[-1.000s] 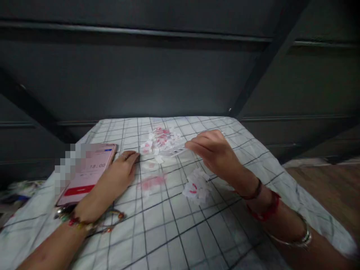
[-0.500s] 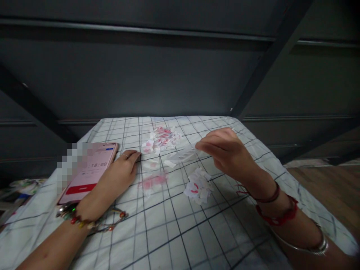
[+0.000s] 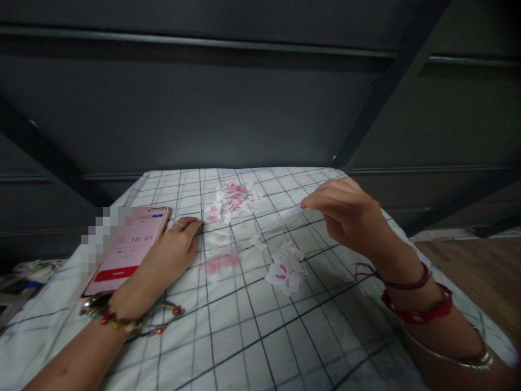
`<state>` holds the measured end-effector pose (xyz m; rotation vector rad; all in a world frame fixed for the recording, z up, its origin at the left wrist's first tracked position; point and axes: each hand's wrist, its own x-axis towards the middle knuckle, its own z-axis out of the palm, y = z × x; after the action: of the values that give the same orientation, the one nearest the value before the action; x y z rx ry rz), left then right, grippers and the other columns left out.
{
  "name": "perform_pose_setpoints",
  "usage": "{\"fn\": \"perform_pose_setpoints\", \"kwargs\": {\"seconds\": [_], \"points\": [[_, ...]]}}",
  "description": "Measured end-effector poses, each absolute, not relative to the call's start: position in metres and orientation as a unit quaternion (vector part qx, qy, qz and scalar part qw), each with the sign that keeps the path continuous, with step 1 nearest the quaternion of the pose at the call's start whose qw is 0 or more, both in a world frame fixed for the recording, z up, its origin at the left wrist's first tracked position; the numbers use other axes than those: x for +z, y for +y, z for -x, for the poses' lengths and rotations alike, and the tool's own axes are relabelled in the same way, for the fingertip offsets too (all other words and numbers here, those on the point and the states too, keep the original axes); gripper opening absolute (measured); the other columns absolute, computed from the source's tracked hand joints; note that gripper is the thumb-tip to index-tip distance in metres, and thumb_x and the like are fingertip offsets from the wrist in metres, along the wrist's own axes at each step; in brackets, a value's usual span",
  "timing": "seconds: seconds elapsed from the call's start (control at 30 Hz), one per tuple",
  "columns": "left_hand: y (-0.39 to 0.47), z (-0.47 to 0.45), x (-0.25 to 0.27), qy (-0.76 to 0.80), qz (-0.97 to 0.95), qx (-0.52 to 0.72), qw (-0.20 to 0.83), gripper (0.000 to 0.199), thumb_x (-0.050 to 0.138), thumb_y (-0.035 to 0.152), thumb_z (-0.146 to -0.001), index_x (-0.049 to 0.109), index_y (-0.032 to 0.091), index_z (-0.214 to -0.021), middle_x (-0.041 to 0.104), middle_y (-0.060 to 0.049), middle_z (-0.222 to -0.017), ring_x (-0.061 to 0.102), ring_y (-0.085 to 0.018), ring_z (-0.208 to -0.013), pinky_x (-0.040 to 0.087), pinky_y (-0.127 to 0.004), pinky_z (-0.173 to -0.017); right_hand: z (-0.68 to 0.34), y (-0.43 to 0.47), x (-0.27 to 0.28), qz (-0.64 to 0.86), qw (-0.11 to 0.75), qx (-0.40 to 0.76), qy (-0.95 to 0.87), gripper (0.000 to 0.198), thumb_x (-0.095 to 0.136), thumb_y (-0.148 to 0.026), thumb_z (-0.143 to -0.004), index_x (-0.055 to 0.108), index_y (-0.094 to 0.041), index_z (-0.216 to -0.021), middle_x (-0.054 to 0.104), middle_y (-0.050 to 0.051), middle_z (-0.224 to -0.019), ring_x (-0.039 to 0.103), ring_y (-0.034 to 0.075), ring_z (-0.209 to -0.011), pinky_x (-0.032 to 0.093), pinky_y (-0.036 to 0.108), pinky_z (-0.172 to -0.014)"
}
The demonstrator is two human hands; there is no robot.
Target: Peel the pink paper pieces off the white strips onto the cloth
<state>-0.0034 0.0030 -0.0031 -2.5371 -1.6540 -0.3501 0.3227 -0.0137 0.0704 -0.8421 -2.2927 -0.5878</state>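
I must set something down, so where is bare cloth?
Widest: the white checked cloth in front of the white paper heap. Smaller: beyond the thin white strip in the right hand. Crowded: middle, with pinkish paper scraps, and left: pink phone, left hand.

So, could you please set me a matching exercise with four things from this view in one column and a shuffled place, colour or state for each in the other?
Column one:
1. Smartphone
2. Slim white tool
3. Left hand
4. Farther pile of paper scraps

Column two:
A. Wearing a ring
B. Mixed pinkish red and white
C. Screen lit, with a red bar
D. Pinched in the right hand

Right pairs: 1-C, 2-D, 3-A, 4-B.
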Motion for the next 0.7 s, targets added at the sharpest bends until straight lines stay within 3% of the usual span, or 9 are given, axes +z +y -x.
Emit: {"fn": "perform_pose_setpoints", "kwargs": {"seconds": [0.13, 0.3, 0.7], "points": [[0.003, 0.003, -0.003, -0.546, 0.829, -0.114, 0.046, 0.046, 0.028, 0.014, -0.084, 0.057, 0.002, -0.117, 0.057, -0.019, -0.121, 0.057, -0.027, -0.108, 0.042, -0.042, -0.102, -0.324, -0.013, 0.069, 0.315, 0.291, -0.190, -0.883, 0.041, 0.037, 0.007, -0.066, 0.059, -0.022, -0.085, 0.063, -0.002, -0.070, 0.054, 0.015, -0.070, 0.039, 0.030, -0.070], [0.004, 0.003, -0.004, -0.549, 0.827, -0.114, 0.044, 0.045, 0.029, 0.016, -0.085, 0.057, 0.003, -0.118, 0.056, -0.019, -0.122, 0.057, -0.027, -0.108, 0.042, -0.042, -0.102, -0.325, -0.011, 0.068, 0.375, 0.246, -0.228, -0.864, 0.039, 0.037, 0.005, -0.065, 0.061, -0.020, -0.081, 0.062, 0.000, -0.071, 0.054, 0.016, -0.072, 0.037, 0.031, -0.071], [0.004, 0.005, -0.005, -0.538, 0.832, -0.126, 0.047, 0.044, 0.027, 0.015, -0.085, 0.057, 0.007, -0.116, 0.058, -0.017, -0.120, 0.055, -0.027, -0.111, 0.042, -0.044, -0.103, -0.336, -0.010, 0.071, 0.382, 0.246, -0.224, -0.862, 0.037, 0.039, 0.005, -0.066, 0.062, -0.021, -0.080, 0.065, 0.000, -0.072, 0.058, 0.017, -0.072, 0.040, 0.032, -0.070]]}}
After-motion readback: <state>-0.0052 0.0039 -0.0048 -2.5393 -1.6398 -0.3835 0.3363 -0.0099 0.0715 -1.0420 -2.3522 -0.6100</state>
